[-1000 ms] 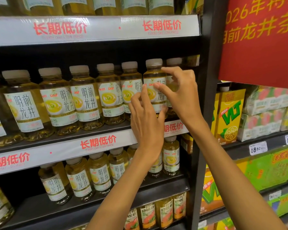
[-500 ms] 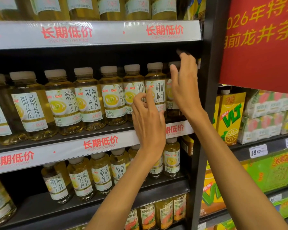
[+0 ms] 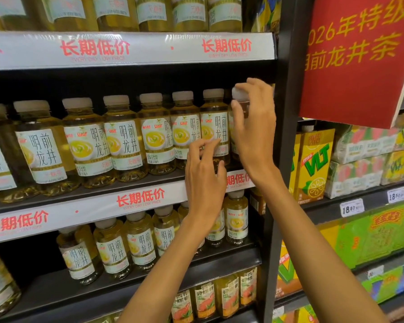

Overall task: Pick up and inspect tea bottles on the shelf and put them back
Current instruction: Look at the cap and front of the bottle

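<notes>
Two hands working the middle shelf (image 3: 126, 183), a black rack level carrying a full row of tea bottles (image 3: 124, 138) with pale caps and yellow liquid; more of the same are sitting on the shelves above and below. Red hanging sign (image 3: 357, 57) is overlapping the upright post on the right, juice cartons (image 3: 313, 164) stacked beyond it.

Right hand (image 3: 254, 127) is reaching in at the far right end of the row, thumb and fingers curling round the neck of the end bottle (image 3: 240, 96), just under its cap. That grip is closing on the bottle; the bottle is looking upright, base hidden, so can't tell if it's lifting off yet.

Left hand (image 3: 203, 173) is sitting lower, in front of the neighbouring bottle (image 3: 214, 129), fingertips bent lightly against its label, touching rather than wrapping. Holding nothing as far as I can see.

Handling, my read: full PET bottles, so moderately heavy, walls giving a bit under squeeze, film label slick. Neck grip under the cap ring is fine for pulling one clear of a tight row, but it'll be swinging; better shifting to the labelled waist once out, with the other hand supporting. Neighbours are packed touching, so tipping one over while pulling is the risk
</notes>
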Demonstrator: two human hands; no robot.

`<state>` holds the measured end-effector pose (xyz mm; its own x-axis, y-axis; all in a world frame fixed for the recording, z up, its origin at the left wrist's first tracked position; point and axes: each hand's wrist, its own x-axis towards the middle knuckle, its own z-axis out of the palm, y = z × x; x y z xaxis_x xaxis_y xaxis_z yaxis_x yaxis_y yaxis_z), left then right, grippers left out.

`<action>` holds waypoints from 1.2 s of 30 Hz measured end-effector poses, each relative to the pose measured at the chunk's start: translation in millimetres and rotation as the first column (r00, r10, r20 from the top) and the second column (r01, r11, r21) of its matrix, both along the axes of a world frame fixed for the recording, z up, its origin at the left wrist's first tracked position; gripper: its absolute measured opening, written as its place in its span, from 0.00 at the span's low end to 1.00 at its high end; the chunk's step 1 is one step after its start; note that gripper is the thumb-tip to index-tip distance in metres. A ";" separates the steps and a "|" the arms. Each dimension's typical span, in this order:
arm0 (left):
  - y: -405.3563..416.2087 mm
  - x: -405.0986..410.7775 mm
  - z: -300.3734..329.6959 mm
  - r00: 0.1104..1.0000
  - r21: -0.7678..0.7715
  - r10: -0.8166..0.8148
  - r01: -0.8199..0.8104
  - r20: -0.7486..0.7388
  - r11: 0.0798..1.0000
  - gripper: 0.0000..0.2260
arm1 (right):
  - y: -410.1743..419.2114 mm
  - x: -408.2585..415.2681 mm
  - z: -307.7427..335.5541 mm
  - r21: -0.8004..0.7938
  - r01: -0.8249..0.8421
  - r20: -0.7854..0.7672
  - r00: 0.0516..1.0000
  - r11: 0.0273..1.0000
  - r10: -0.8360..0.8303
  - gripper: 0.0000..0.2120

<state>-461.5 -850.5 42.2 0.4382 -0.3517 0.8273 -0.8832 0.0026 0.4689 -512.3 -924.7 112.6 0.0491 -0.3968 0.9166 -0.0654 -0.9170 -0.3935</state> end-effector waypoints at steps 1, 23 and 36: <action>1.0 -0.4 -1.3 1.000 -0.011 -0.022 0.022 -0.004 1.000 0.19 | 4.5 -2.2 -3.1 -0.026 0.007 0.038 0.999 1.000 -0.006 0.14; 81.0 -51.9 -42.8 0.661 -0.079 -0.575 0.622 -0.482 0.779 0.27 | 54.2 -72.7 -36.2 0.381 -0.793 0.289 0.590 0.475 0.754 0.08; 126.1 -58.9 -77.1 0.368 -0.251 -0.521 0.576 -0.770 0.778 0.23 | 75.8 -68.4 -68.2 0.588 -0.738 0.189 0.523 0.330 0.831 0.14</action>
<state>-520.4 -724.4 -34.9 0.5629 -0.7921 0.2361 0.0188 0.2978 0.9544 -580.8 -848.9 44.4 0.7093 -0.4998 0.4970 0.4752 -0.1816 -0.8609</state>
